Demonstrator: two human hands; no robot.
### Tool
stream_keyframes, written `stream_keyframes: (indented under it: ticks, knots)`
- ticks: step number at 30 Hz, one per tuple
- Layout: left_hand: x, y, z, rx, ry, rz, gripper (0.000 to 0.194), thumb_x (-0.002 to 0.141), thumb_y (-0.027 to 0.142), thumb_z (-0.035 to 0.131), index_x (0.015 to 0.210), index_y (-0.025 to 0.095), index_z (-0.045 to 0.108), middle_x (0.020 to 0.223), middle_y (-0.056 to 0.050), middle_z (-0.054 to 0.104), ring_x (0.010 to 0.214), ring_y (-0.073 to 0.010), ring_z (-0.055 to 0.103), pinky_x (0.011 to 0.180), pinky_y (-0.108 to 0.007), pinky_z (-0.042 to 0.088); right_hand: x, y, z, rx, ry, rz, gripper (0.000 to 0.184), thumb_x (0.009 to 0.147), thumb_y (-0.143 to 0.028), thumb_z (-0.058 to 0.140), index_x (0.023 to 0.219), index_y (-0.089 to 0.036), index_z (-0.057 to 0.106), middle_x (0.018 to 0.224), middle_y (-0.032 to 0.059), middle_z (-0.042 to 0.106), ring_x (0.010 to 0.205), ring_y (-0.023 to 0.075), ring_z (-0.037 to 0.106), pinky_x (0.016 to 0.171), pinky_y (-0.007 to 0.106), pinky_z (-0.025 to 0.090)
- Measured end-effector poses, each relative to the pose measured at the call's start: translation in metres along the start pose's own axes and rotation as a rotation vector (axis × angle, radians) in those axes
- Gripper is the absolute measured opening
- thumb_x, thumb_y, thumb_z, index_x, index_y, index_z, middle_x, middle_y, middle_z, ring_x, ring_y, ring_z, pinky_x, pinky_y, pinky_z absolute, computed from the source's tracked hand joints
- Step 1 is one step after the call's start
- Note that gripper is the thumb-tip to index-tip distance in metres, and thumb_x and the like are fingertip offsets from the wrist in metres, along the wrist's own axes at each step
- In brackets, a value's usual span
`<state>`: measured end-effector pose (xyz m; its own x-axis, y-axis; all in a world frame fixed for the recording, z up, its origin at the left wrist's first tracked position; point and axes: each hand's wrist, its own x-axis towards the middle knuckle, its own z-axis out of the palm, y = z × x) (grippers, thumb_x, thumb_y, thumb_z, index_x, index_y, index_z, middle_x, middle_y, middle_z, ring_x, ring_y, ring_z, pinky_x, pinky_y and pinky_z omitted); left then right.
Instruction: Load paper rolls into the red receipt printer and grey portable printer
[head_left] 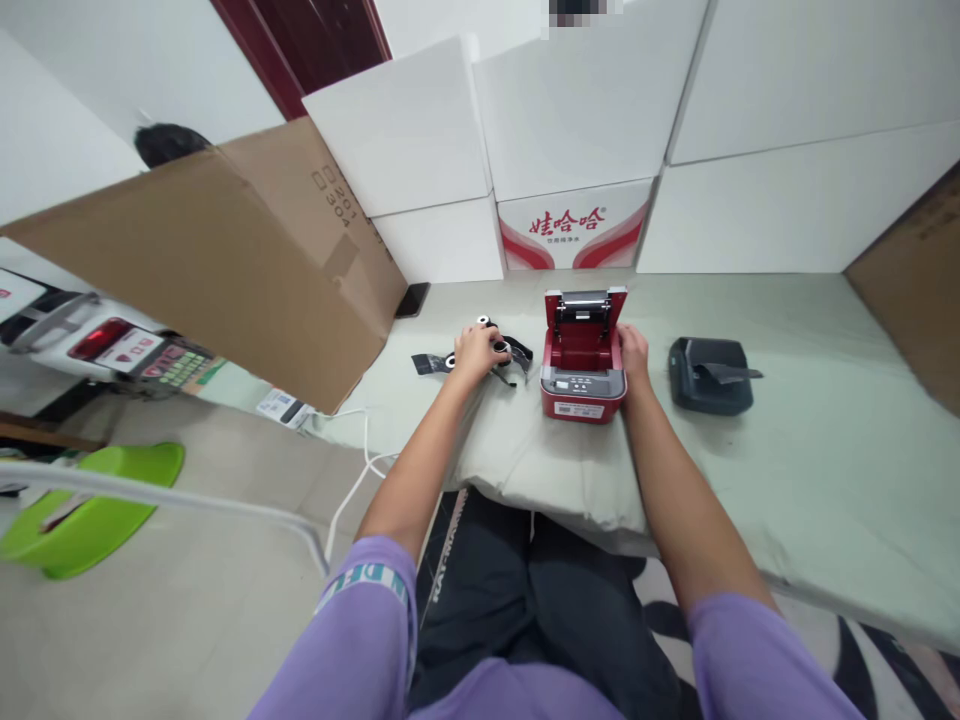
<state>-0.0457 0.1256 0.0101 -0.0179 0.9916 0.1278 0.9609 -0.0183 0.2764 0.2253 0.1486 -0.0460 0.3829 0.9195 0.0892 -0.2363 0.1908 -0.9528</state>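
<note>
The left hand (476,350) pinches a roll (502,348), toward the counter's (832,420) left edge from the red printer (583,360); the right hand (635,352) touches that, grip unclear from here.

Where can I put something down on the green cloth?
The biggest bare patch of cloth is right of the dark device, before the white boxes and brown cardboard. A narrower strip runs behind that device, up to the boxes. It's crowded where the left hand touches small parts and the right hand touches the red printer.
</note>
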Motion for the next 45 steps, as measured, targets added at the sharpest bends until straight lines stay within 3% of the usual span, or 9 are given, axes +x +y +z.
stream_keyframes:
  ticks: [7, 13, 16, 19, 24, 30, 33, 37, 45]
  knots:
    - [0.019, -0.015, -0.020, -0.144, 0.227, -0.124, 0.043, 0.092, 0.053, 0.062, 0.127, 0.030, 0.072, 0.127, -0.007, 0.068, 0.122, -0.0266, 0.061, 0.104, -0.037, 0.046, 0.000, -0.003, 0.001, -0.031, 0.007, -0.015, 0.038, 0.083, -0.052, 0.066, 0.063, -0.024, 0.051, 0.065, -0.0026, 0.054, 0.072, 0.0158, 0.052, 0.067, 0.028, 0.048]
    - [0.064, -0.029, -0.015, -0.188, 0.005, -0.242, 0.047, 0.078, 0.028, 0.077, 0.125, 0.030, 0.074, 0.129, -0.006, 0.075, 0.128, -0.0287, 0.064, 0.117, -0.043, 0.037, -0.003, -0.005, 0.001, -0.030, -0.002, 0.003, 0.037, 0.084, -0.053, 0.064, 0.065, -0.024, 0.050, 0.065, -0.0029, 0.053, 0.070, 0.0152, 0.051, 0.064, 0.028, 0.046]
    - [0.073, -0.033, -0.004, -0.267, -0.014, -0.242, 0.043, 0.074, 0.023, 0.078, 0.117, 0.026, 0.078, 0.114, -0.008, 0.080, 0.116, -0.0269, 0.071, 0.106, -0.037, 0.047, -0.003, -0.005, 0.001, -0.017, -0.007, 0.011, 0.036, 0.082, -0.054, 0.065, 0.067, -0.024, 0.053, 0.067, -0.0023, 0.055, 0.071, 0.0155, 0.052, 0.063, 0.028, 0.046]
    - [0.075, -0.034, 0.000, -0.346, 0.042, -0.229, 0.047, 0.083, 0.025, 0.071, 0.130, 0.018, 0.072, 0.117, -0.010, 0.079, 0.107, -0.0205, 0.073, 0.093, -0.028, 0.053, -0.004, -0.005, 0.001, -0.002, -0.008, 0.019, 0.037, 0.079, -0.057, 0.066, 0.067, -0.024, 0.053, 0.067, -0.0021, 0.055, 0.069, 0.0157, 0.051, 0.062, 0.029, 0.046]
    - [0.067, -0.009, -0.020, -0.889, 0.217, -0.140, 0.054, 0.092, 0.033, 0.066, 0.144, 0.017, 0.060, 0.104, -0.005, 0.077, 0.093, -0.0139, 0.072, 0.083, -0.024, 0.057, -0.004, -0.003, 0.002, -0.004, -0.017, -0.010, 0.044, 0.076, -0.064, 0.065, 0.066, -0.025, 0.048, 0.066, -0.0023, 0.052, 0.070, 0.0160, 0.049, 0.065, 0.030, 0.047]
    - [0.020, 0.038, -0.058, -1.238, 0.130, -0.005, 0.050, 0.104, 0.059, 0.046, 0.135, 0.023, 0.064, 0.113, -0.009, 0.075, 0.102, -0.0179, 0.073, 0.087, -0.029, 0.059, -0.003, -0.001, 0.002, 0.036, 0.002, 0.015, 0.031, 0.081, -0.050, 0.064, 0.067, -0.025, 0.053, 0.068, -0.0017, 0.056, 0.072, 0.0163, 0.052, 0.065, 0.029, 0.049]
    - [-0.002, 0.056, -0.065, -1.176, -0.111, 0.136, 0.053, 0.098, 0.061, 0.058, 0.129, 0.020, 0.069, 0.109, -0.010, 0.076, 0.103, -0.0229, 0.073, 0.089, -0.035, 0.059, -0.002, 0.001, 0.001, 0.076, -0.011, 0.029, 0.024, 0.083, -0.043, 0.062, 0.068, -0.024, 0.056, 0.068, -0.0019, 0.058, 0.071, 0.0157, 0.053, 0.064, 0.029, 0.050]
    - [-0.006, 0.083, -0.050, -0.899, -0.472, 0.433, 0.049, 0.086, 0.046, 0.077, 0.125, 0.016, 0.074, 0.105, -0.008, 0.078, 0.101, -0.0250, 0.072, 0.094, -0.039, 0.055, -0.001, 0.002, 0.002, 0.072, 0.003, 0.054, 0.024, 0.084, -0.041, 0.062, 0.068, -0.024, 0.056, 0.067, -0.0024, 0.058, 0.070, 0.0158, 0.055, 0.065, 0.029, 0.051]
    - [0.011, 0.120, -0.005, -0.271, -0.347, 0.631, 0.027, 0.085, 0.020, 0.069, 0.110, 0.021, 0.081, 0.113, -0.007, 0.080, 0.107, -0.0275, 0.070, 0.099, -0.036, 0.049, 0.004, 0.004, 0.003, 0.070, -0.002, 0.056, 0.029, 0.079, -0.050, 0.064, 0.070, -0.024, 0.058, 0.071, -0.0011, 0.061, 0.074, 0.0169, 0.058, 0.068, 0.030, 0.052]
